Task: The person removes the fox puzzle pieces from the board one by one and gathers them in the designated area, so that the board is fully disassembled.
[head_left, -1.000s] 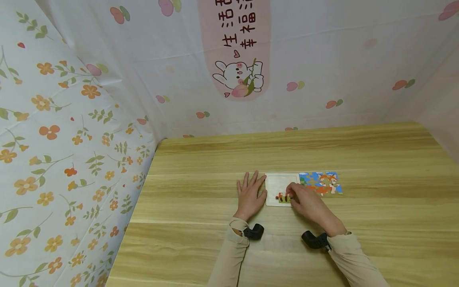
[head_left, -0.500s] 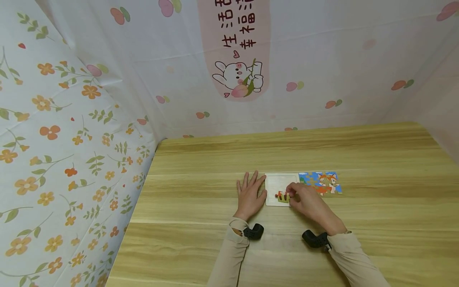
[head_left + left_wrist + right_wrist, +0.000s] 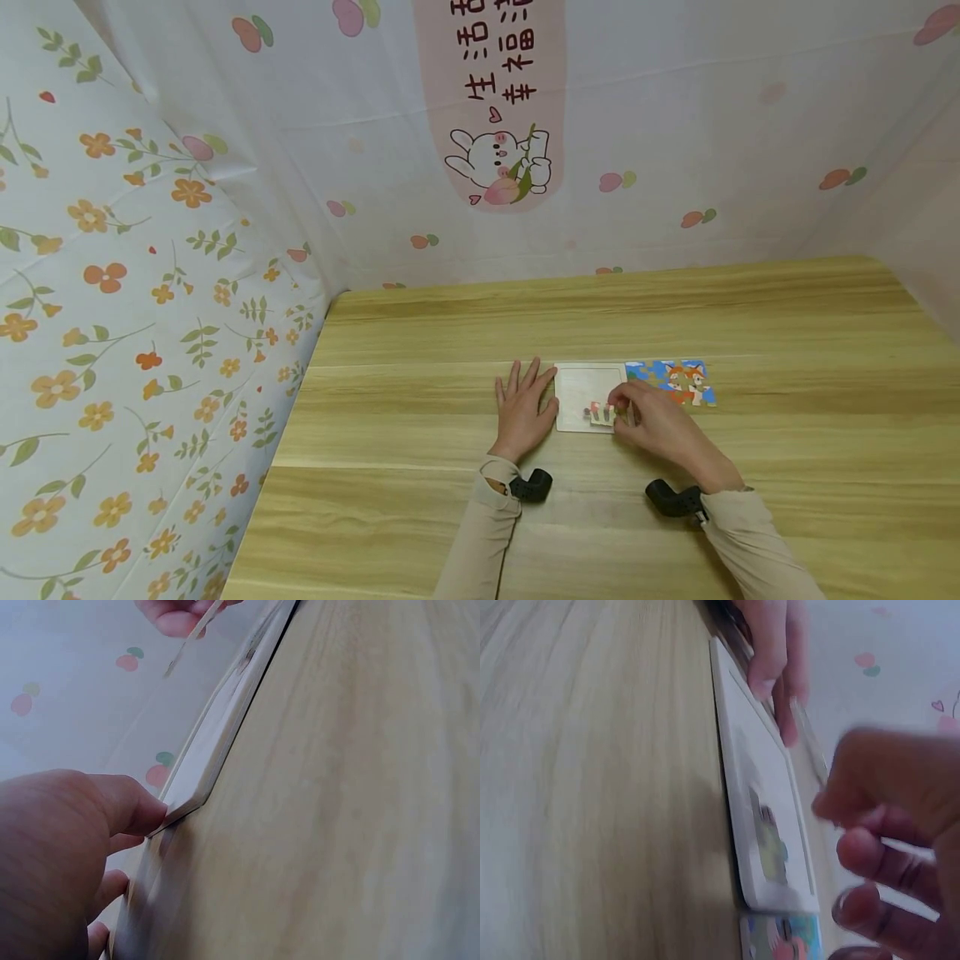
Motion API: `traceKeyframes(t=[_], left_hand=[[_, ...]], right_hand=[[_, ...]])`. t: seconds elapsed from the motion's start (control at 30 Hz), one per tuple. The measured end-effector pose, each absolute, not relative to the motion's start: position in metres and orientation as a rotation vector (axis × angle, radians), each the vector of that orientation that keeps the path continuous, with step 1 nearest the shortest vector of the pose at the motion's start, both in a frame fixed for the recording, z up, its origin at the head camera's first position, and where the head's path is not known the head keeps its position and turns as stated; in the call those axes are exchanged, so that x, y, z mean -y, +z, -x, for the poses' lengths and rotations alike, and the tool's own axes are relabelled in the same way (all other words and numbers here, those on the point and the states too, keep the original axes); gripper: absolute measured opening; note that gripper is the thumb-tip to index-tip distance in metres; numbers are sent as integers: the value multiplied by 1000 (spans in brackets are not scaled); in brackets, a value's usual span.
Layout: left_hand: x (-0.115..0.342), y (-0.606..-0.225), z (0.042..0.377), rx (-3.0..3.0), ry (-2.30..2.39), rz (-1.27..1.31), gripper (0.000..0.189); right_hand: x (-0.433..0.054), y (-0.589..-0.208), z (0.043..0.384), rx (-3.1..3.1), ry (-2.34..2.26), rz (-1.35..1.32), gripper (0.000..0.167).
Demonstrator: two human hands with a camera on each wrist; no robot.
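Note:
A white puzzle tray (image 3: pixel 581 382) with a raised rim lies flat on the table. My left hand (image 3: pixel 521 417) rests palm down at its left edge, fingers spread; in the left wrist view the thumb (image 3: pixel 139 806) touches the tray's corner. Between thumb and fingers my right hand (image 3: pixel 652 425) pinches a puzzle piece (image 3: pixel 600 414), with striped reddish and green print, tilted above the tray. From the side, this piece (image 3: pixel 193 637) shows as a thin strip apart from the tray. Another greenish puzzle piece (image 3: pixel 770 844) lies inside the tray, partly hidden by the right hand in the head view.
Several joined puzzle pieces (image 3: pixel 697 383) with foxes on blue lie against the tray's right side, partly behind the right hand. Wooden table (image 3: pixel 420 400) surrounds the tray. A printed cloth (image 3: pixel 645 125) hangs behind, and a flowered cloth (image 3: pixel 112 275) at the left.
My right hand has shifted slightly to the right with the puzzle piece, which now looks paler and tilted off the tray. The left hand has stayed in place.

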State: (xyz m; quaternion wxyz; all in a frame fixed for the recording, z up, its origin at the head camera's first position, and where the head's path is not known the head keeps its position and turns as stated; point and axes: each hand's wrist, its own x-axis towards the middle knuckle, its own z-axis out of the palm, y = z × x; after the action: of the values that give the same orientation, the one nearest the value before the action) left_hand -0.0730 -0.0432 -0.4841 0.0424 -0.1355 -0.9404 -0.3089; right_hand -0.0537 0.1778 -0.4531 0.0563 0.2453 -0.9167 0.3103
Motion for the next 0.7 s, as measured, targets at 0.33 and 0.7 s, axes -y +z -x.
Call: traceKeyframes(t=[0.33,0.7], left_hand=[[43,-485,73,2876,-943,413,44],[43,-485,73,2856,-955,418,44]], right_hand=[[-195,-452,50,2736,949,-790,23],[-220,-449,49,2709,985,-756,30]])
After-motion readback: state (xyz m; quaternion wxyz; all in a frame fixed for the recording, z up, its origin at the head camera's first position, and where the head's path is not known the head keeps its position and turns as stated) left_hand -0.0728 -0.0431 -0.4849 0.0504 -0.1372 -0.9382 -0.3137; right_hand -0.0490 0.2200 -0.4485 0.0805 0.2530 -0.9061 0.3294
